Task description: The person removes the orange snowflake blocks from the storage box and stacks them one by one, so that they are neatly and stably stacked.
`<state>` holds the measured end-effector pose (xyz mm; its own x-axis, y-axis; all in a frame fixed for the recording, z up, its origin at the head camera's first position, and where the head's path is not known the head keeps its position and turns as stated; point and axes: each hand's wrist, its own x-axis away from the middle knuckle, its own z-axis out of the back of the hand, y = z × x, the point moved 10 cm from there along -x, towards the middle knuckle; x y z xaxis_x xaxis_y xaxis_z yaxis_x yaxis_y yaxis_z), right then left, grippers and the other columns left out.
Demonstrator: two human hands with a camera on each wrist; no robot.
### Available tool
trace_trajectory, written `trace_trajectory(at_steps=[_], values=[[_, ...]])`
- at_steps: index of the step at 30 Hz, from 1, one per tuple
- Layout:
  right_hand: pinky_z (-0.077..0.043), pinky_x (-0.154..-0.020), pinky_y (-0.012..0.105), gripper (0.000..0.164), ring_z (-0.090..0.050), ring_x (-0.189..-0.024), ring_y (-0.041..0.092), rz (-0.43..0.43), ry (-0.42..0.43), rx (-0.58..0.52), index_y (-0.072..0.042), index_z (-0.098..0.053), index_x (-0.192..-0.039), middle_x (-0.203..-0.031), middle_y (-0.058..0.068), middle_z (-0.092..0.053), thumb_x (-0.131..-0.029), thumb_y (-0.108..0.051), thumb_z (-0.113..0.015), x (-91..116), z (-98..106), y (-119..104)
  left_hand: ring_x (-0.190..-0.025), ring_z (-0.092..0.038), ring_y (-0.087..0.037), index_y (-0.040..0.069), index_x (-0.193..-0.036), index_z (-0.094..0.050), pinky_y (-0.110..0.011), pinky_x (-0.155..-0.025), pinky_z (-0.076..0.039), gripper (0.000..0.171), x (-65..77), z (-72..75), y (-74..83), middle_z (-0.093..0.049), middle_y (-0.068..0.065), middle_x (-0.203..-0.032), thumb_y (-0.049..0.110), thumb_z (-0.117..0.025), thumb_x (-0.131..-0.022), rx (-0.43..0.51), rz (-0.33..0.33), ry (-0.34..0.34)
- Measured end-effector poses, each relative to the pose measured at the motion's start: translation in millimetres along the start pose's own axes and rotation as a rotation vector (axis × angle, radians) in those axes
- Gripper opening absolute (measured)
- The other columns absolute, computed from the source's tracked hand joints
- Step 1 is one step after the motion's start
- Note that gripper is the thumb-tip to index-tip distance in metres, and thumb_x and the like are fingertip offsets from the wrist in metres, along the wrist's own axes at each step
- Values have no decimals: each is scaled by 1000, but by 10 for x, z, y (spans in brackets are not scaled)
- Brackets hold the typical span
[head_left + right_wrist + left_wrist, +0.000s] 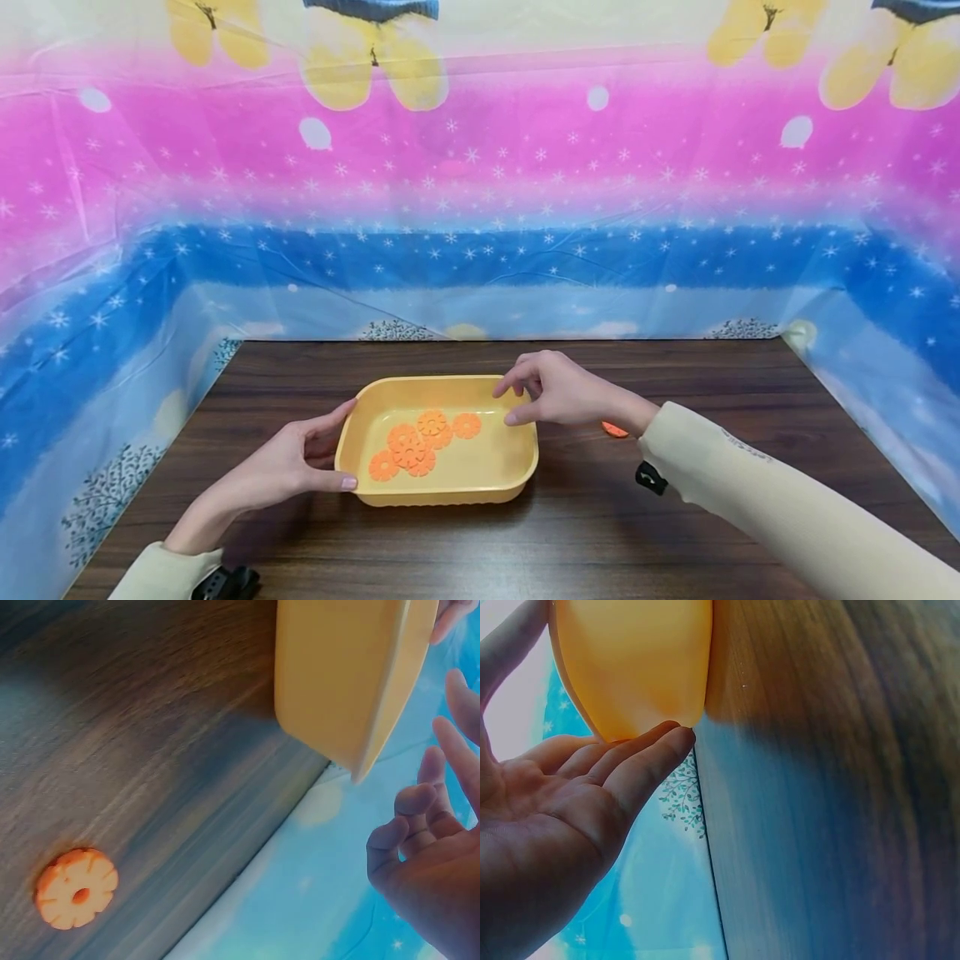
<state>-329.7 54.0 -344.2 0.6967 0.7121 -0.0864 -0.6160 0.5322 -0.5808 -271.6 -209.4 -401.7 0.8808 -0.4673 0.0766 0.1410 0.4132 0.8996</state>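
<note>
A yellow plastic tub (510,471) stands on the table with several orange notched discs (467,426) lying in its left and middle part. My left hand (277,467) holds the tub's left end, thumb at the near corner and fingers at the far side; the left wrist view shows the fingertips against the tub's outer wall (641,667). Over the tub's right end hovers my right hand (558,390), fingers loosely bent, thumb apart from them and nothing between. Another orange disc (77,889) lies on the table right of the tub, partly hidden by my right forearm in the head view.
The dark wood-grain table (450,550) is bordered at the back and sides by a hanging cloth (480,250) in pink and blue with snowflakes. Both wrists wear a black strapped device (651,478) below cream sleeves.
</note>
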Motion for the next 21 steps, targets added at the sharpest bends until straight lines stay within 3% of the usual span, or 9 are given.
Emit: trace_trajectory(at_steps=[10,21], values=[[-37,-53,28,26,-44,-62,24,24,-17,-21,-38,-67,-101,-84,-8,-54,-77,-34,-76,-134,-96,-138,-124,-41,-32,16,-149,-17,-31,-87,-48,96,0,4,-17,-23,-14,-149,17,-78,-75,9,12,-2],[-37,-53,26,31,-43,-61,19,61,-65,-37,-34,-68,-103,-84,-6,-53,-74,-35,-78,-280,-253,-221,-123,-42,-32,14,-149,-16,-30,-87,-48,96,2,6,-20,-21,-14,-150,17,-78,-76,11,8,-4]])
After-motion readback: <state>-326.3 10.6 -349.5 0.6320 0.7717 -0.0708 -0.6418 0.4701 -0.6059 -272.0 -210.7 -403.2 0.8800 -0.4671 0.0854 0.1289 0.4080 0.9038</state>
